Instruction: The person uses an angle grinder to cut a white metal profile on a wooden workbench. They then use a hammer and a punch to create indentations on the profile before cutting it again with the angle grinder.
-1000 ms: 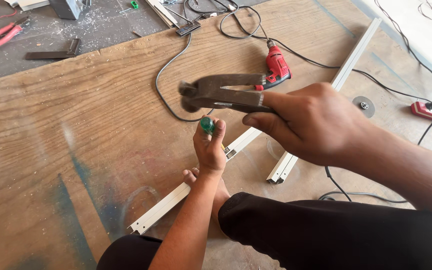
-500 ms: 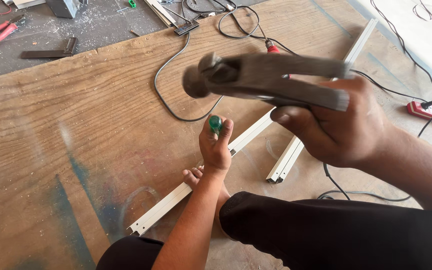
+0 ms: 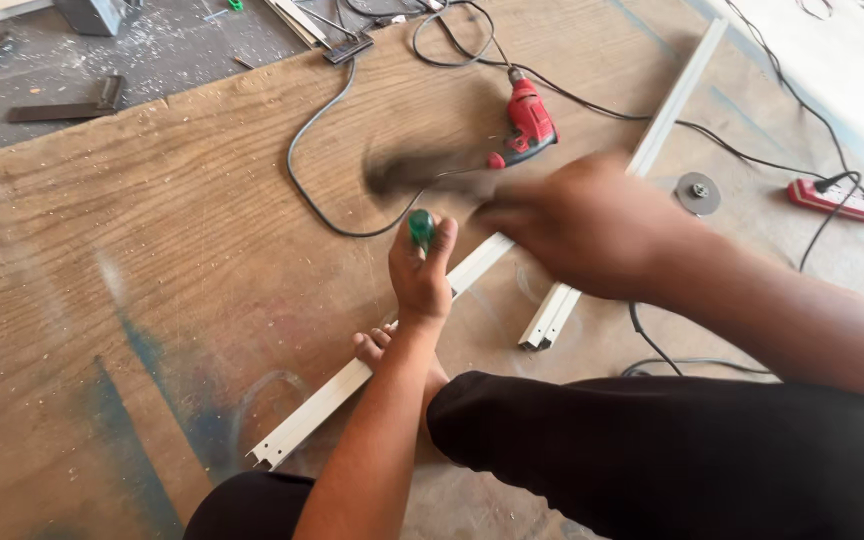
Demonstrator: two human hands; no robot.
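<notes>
Kneeling on a plywood sheet [image 3: 152,260], green-handled tool [image 3: 420,228] gripped upright in the closed left hand [image 3: 420,280] over a long white metal channel [image 3: 372,365], blurred pliers [image 3: 417,172] clasped in the right hand [image 3: 587,225], red drill [image 3: 529,118] lying nearby.

floor: worn plywood sheet [image 3: 152,250] | beyond: dusty grey concrete [image 3: 152,60] | light: daylight

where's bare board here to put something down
The plywood left of the left hand and white rail is bare. Crowded: around the red drill, its black cords, the right hand and short rail.
</notes>
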